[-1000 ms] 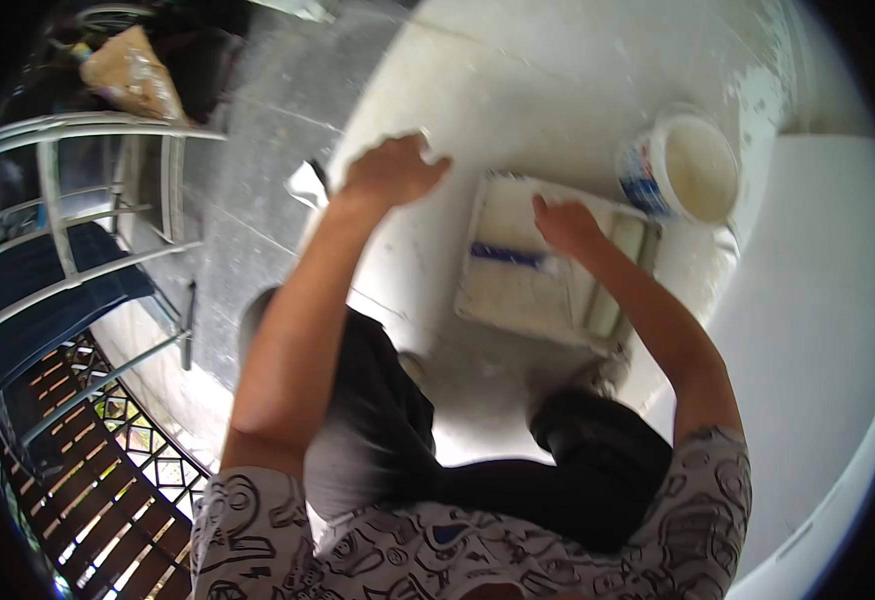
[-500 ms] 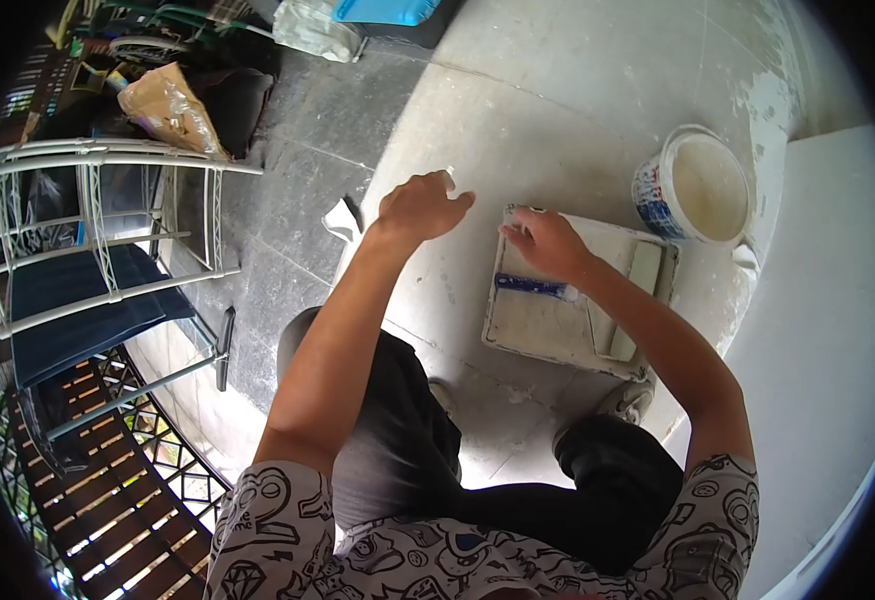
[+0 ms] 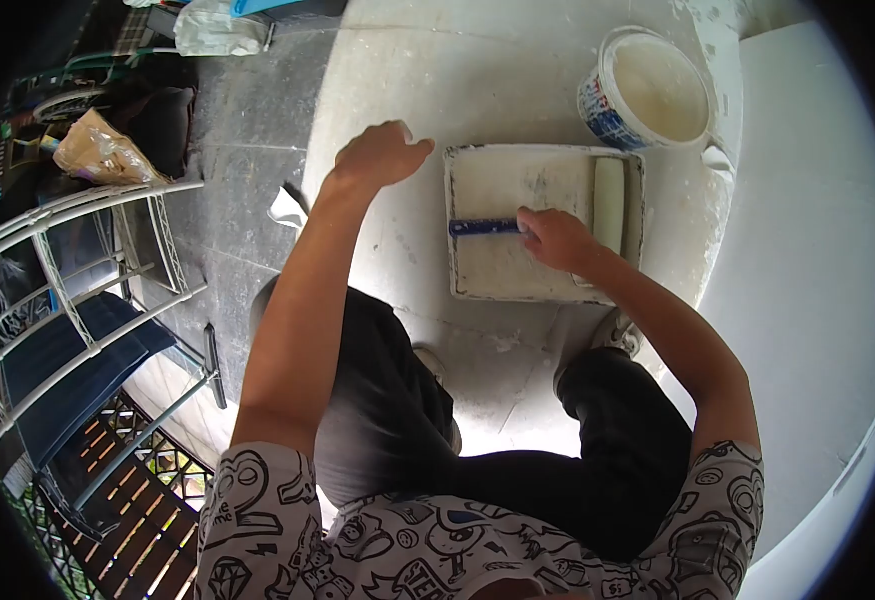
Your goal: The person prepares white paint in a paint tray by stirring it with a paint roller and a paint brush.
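1. Blue handle of the roller is being reached at its R end; for a sound hold, it's prob. best if the handle is being wrapped mid-length by the whole hand, not just nipped at the end.
2. Wrist is prob. best being left loose, & the tray shouldn't be being dragged along w/ the roller.
3. Right hand: handle's R end is being touched, thumb & fingers being bent over it; whether it's fully gripped can't be told, as the fingers' undersides are being hidden.
4. Left hand is being held over the floor, L of the tray, half open, thumb apart from curled fingers; nothing is clearly being held.
5. Roller is being supported in the tray, sleeve along the R side; bucket is being seen by the far R corner.
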A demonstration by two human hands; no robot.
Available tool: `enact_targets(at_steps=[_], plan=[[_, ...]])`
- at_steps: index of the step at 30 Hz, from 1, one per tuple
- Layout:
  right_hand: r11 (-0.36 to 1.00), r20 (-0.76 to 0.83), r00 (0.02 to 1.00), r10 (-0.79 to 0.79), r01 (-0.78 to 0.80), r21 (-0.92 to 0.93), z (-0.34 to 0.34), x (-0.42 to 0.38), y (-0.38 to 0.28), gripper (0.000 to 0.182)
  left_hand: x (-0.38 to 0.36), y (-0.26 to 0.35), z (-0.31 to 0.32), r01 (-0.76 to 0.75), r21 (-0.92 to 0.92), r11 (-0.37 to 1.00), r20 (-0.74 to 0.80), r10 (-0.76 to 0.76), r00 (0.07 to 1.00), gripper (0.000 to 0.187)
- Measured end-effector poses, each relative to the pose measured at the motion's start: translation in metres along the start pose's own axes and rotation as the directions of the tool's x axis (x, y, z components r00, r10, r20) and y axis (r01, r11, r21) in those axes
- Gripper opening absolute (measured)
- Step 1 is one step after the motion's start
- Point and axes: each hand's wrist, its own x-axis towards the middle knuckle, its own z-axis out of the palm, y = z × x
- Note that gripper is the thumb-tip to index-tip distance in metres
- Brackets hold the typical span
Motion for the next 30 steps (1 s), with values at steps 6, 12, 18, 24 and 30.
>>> enact_targets(at_steps=[6,12,18,24,30], plan=[[0.974,-0.022,0.975,0.22,-0.218,0.057,0.017,-0.028,0.007,0.045,-0.001,0.019,0.009,-0.043,0.061,0.997,0.029,0.041,0.999,0.058],[0.967,0.247,0.948,0.2,-0.232,0.104,0.035,0.0,-0.015,0.086,0.012,0.011,0.024,-0.157,0.049,0.986,0.057,0.155,0.986,0.061],[0.964,0.285,0.934,0.214,-0.25,0.095,0.046,0.018,-0.015,0.085,-0.003,0.009,0.023,-0.11,0.054,0.993,0.058,0.106,0.993,0.058],[0.928,0.327,0.903,0.278,-0.34,0.15,0.028,0.027,-0.02,0.075,-0.004,0.003,0.021,-0.079,-0.015,0.997,0.088,0.08,0.993,0.058],[0.969,0.251,0.936,0.245,-0.232,-0.081,0.021,-0.014,-0.03,0.068,0.002,0.006,0.024,-0.095,0.045,0.994,0.089,0.09,0.992,0.058]])
